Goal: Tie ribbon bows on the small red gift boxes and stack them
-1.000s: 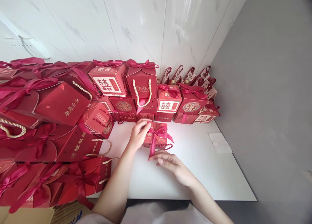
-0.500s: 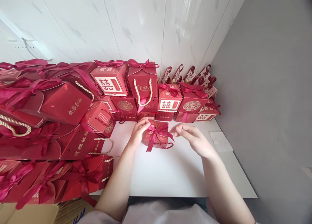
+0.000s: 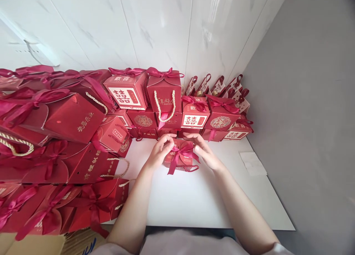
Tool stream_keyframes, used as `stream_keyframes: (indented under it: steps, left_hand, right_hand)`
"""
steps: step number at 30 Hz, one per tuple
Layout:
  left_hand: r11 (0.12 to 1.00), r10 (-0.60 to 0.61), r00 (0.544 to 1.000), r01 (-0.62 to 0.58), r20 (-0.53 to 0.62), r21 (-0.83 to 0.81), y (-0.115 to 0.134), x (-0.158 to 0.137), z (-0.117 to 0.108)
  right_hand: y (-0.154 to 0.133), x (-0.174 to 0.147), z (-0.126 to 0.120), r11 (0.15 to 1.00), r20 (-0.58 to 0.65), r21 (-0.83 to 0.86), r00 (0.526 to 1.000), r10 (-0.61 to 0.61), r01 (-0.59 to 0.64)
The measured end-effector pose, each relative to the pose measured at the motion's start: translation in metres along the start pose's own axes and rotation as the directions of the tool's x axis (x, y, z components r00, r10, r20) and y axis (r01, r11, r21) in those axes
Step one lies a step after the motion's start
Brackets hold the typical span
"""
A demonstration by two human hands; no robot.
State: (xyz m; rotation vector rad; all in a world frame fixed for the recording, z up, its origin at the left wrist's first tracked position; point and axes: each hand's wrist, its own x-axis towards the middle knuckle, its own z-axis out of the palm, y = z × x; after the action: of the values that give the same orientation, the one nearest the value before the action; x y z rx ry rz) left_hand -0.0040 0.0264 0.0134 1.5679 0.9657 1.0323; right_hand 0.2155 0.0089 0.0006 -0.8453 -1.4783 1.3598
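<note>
A small red gift box [image 3: 175, 160] with a magenta ribbon bow [image 3: 183, 150] on top stands on the white table. A dark red cord handle [image 3: 191, 169] hangs on its near side. My left hand [image 3: 161, 150] is at the box's left side, thumb by the ribbon and fingers curved toward the far edge. On the opposite side, my right hand [image 3: 205, 151] cups the right edge, its thumb near the bow and fingers reaching over the back corner. Between them, the two hands hold the box; the fingertips' contact at the back is partly hidden.
Red gift boxes with bows are stacked on the left [image 3: 74, 116], and more boxes [image 3: 195, 114] line the back. Small patterned packets with ribbon loops [image 3: 219, 85] stand behind them. A white paper square [image 3: 253, 163] lies at right, beside a grey wall [image 3: 307, 111].
My right hand has moved left and forward, from apart from the box to its right edge. My left hand stays at the left side, and the box has hardly moved.
</note>
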Motion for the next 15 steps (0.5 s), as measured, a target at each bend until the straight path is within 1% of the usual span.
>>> stream_keyframes:
  steps: [2,3,5,7,8,10,11,13,15]
  left_hand:
    - [0.998,-0.062,0.994,0.063,0.092,-0.007,0.001,-0.003,-0.005]
    - [0.995,-0.102,0.988,0.102,0.111,0.006,0.000,-0.004,-0.006]
    - [0.984,-0.176,0.978,0.173,0.112,0.035,-0.004,-0.004,-0.005]
    - [0.978,-0.207,0.975,0.207,0.081,0.006,-0.010,-0.001,0.000]
    - [0.979,-0.198,0.978,0.200,0.059,-0.029,-0.013,0.000,0.002]
    - [0.985,-0.136,0.990,0.138,0.025,-0.104,-0.017,0.003,0.003]
    - [0.986,-0.093,0.995,0.097,0.036,-0.138,-0.017,0.004,0.003]
    - [0.978,-0.018,0.992,0.043,0.124,-0.203,-0.016,0.004,0.002]
    - [0.971,-0.010,0.976,0.061,0.218,-0.230,-0.012,0.001,0.001]
  right_hand:
    - [0.003,-0.008,-0.009,0.995,0.140,-0.092,0.989,0.048,-0.035]
    - [0.006,-0.011,-0.012,0.986,0.164,-0.161,0.984,0.076,-0.049]
    - [0.013,-0.016,-0.015,0.961,0.162,-0.270,0.982,0.099,-0.053]
    - [0.020,-0.016,-0.015,0.951,0.150,-0.308,0.986,0.074,-0.024]
    - [0.023,-0.015,-0.015,0.953,0.136,-0.304,0.989,0.053,-0.009]
    - [0.025,-0.013,-0.013,0.967,0.089,-0.256,0.996,0.015,0.009]
    - [0.025,-0.012,-0.013,0.977,0.054,-0.212,0.999,-0.001,0.012]
    - [0.023,-0.010,-0.011,0.995,-0.019,-0.099,1.000,-0.021,0.019]
    - [0.019,-0.011,-0.009,0.999,-0.071,-0.021,0.997,-0.029,0.028]
